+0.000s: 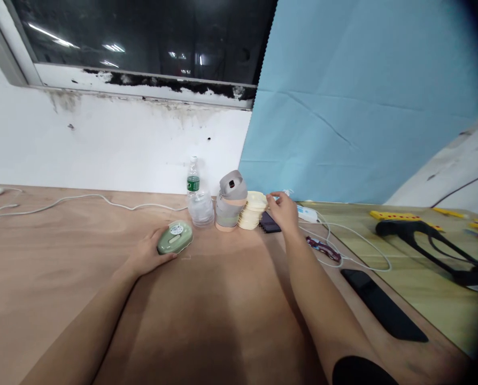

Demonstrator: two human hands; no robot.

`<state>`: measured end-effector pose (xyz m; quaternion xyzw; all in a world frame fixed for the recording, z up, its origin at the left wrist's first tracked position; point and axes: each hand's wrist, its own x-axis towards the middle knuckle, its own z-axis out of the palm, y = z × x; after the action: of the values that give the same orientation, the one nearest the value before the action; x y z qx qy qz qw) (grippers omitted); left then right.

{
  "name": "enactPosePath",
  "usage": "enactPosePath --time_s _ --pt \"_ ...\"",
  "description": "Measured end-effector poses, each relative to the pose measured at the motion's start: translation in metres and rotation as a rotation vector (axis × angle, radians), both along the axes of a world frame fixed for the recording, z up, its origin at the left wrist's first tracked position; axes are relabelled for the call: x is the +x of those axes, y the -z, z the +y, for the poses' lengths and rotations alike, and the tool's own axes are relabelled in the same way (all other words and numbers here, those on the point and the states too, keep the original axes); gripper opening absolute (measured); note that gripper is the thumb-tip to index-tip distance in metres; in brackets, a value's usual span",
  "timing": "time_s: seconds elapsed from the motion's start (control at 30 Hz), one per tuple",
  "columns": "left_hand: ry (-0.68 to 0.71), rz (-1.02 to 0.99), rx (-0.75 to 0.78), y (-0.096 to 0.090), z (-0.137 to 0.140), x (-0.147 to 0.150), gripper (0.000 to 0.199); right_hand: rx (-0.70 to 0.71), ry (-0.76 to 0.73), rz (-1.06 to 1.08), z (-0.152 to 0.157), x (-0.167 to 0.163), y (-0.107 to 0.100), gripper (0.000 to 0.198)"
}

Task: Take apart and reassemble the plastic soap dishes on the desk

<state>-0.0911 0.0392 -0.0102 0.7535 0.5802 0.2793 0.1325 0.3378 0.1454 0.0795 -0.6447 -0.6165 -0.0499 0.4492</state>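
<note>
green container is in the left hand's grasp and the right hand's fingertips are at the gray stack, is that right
Not quite: in the head view, the right hand's fingertips are at the cream stack, not the gray stack beside it. The green container is in the left hand's grasp, as you say.

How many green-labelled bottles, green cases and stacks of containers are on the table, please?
Green-labelled bottle: 1
Green case: 1
Stacks: 3 (clear stack, grey stack, cream stack)
Total: 5
</note>
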Motion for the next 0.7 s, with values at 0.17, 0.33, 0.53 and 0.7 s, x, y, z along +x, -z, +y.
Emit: enactPosePath --time_s 0.17,0.33,0.53,0.7 --pt "0.022 -0.035 0.014 -0.002 -0.003 0.004 0.089 0.299 -0.007 0.139 -0.024 -0.016 -0.015 0.039" --pt "0.169 -0.081 -0.002 -0.003 -0.011 0.019 0.089 0.363 -0.353 0.04 -0.077 -0.061 0.025 0.028" --pt "0.33 -0.057 -0.009 -0.01 -0.019 0.039 0.082 -0.058 -0.767 -0.184 -0.111 -0.097 0.086 0.04" --pt "0.323 -0.026 0.003 -0.015 -0.021 0.044 0.076 -0.221 -0.781 -0.172 -0.101 -0.104 0.087 0.057"
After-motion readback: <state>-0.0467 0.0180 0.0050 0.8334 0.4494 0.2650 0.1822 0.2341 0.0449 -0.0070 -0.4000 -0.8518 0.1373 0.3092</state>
